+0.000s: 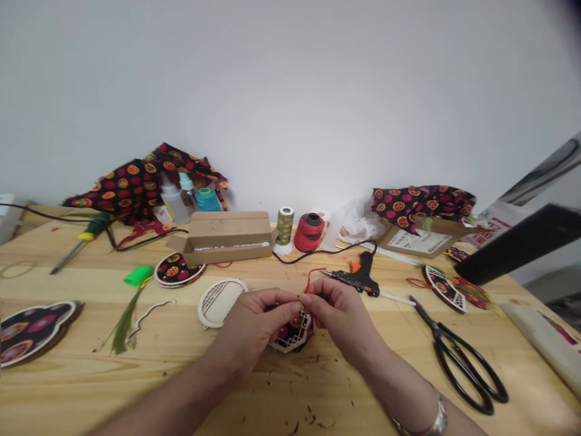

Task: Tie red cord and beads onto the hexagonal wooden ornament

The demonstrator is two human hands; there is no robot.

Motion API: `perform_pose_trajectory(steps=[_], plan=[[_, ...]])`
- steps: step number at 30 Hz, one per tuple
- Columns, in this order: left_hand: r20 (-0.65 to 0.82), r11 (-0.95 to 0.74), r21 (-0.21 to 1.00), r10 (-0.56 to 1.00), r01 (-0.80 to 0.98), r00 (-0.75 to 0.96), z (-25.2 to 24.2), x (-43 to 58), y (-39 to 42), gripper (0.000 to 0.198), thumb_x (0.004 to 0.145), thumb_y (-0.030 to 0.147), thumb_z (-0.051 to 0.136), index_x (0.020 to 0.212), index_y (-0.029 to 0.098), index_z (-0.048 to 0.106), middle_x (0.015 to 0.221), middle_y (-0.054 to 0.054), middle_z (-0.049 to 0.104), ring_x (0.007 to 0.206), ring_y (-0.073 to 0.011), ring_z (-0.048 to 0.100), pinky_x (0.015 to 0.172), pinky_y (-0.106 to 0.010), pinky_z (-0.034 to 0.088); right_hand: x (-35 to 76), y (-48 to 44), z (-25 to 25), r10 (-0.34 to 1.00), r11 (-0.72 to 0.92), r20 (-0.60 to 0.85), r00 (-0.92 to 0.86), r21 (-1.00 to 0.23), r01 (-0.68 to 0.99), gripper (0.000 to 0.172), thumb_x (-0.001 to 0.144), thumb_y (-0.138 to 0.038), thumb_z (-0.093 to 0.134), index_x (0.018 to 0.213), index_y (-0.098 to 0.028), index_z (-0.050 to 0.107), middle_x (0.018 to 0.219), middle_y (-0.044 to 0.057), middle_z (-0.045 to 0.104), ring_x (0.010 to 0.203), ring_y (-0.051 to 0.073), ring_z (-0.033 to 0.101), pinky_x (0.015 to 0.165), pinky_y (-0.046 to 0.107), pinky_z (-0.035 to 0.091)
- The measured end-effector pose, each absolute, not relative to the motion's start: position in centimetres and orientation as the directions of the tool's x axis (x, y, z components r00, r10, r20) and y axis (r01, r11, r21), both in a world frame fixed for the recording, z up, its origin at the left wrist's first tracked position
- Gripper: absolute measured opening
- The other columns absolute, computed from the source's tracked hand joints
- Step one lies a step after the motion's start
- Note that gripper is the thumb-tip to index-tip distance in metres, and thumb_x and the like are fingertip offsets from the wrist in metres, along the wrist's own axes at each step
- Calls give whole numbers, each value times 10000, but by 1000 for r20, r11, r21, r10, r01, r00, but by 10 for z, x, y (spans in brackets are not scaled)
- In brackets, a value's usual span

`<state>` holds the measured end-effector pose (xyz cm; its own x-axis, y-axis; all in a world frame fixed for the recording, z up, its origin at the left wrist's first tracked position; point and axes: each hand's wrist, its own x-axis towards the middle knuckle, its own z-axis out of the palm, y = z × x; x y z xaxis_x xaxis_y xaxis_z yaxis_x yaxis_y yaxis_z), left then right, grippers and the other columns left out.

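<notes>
A small ornament [290,339], with a pale wooden lattice edge over dark flowered fabric, hangs or rests under my fingertips; most of its upper part is hidden. My left hand [256,321] is closed, thumb and forefinger pinched at the ornament's top edge. Right beside it, my right hand [336,315] pinches a red cord [309,280], whose loose end sticks up above the fingers. The two hands' fingertips meet at the cord, so any knot or hole there cannot be made out. Left of my left hand lies a round, bare wooden frame [220,300].
Black-handled scissors [463,357] and a hot glue gun [358,275] lie to the right. Behind stand a red thread spool [309,232], a gold-green spool [285,225] and an open cardboard box [229,236]. A green tassel [126,321] and a screwdriver [82,245] lie left.
</notes>
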<state>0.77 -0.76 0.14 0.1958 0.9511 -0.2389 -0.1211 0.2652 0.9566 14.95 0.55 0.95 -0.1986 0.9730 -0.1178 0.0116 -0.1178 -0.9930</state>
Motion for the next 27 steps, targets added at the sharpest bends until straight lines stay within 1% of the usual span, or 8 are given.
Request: perform_pose_trajectory(steps=[3,6,11,17,19,22,25,27], plan=[[-248,277,953,945,-120,211,0,6,-8,149,677,282,657,755,166,709,655,-12,671,556,-111,528,518,-204,380,149,5,11,968,-152,-148,-203,-988,-5,138,682,-231,607,607,-152,522,469,-56,489,390,51,395,372,167,284],[-252,279,954,945,-111,211,-1,5,-9,138,683,281,654,725,158,701,615,-5,661,539,-107,528,501,-200,373,149,4,11,967,-156,-152,-204,-988,-3,137,674,-224,617,606,-148,526,474,-53,495,397,48,395,378,163,289],[-277,326,924,931,-200,239,3,7,-8,87,686,233,652,711,167,704,634,4,688,567,-103,571,532,-183,412,149,5,11,971,-126,-130,-202,-992,30,138,674,-223,624,609,-138,537,498,-45,496,423,48,390,395,163,296],[-286,348,900,927,-264,244,7,8,-6,73,699,208,638,679,171,698,608,9,694,543,-100,589,517,-174,436,152,5,13,962,-109,-118,-247,-993,49,148,753,-255,558,678,-129,577,548,-38,492,453,46,370,410,161,290],[-279,339,899,931,-276,236,6,7,-6,66,694,214,646,695,171,696,632,6,697,562,-106,595,532,-182,447,154,5,13,963,-68,-90,-255,-993,94,174,787,-270,519,718,-132,601,574,-30,507,472,52,381,427,165,305],[-277,328,899,939,-289,203,3,6,-5,69,686,224,657,708,167,690,635,7,690,559,-101,584,531,-181,447,156,6,15,962,36,-20,-273,-980,198,205,806,-275,495,728,-138,625,610,-11,550,541,76,447,495,181,363],[-289,326,904,942,-277,168,0,5,-5,76,677,233,666,707,166,687,604,17,677,514,-83,555,479,-161,418,158,6,18,958,116,30,-286,-951,287,156,784,-238,528,737,-142,642,663,9,606,614,103,510,560,197,403],[-296,325,908,944,-266,144,0,4,-4,85,667,245,674,699,167,687,595,18,676,503,-84,551,461,-160,408,158,6,19,964,134,43,-264,-932,338,127,769,-220,547,724,-145,639,653,9,614,596,104,519,543,194,403]])
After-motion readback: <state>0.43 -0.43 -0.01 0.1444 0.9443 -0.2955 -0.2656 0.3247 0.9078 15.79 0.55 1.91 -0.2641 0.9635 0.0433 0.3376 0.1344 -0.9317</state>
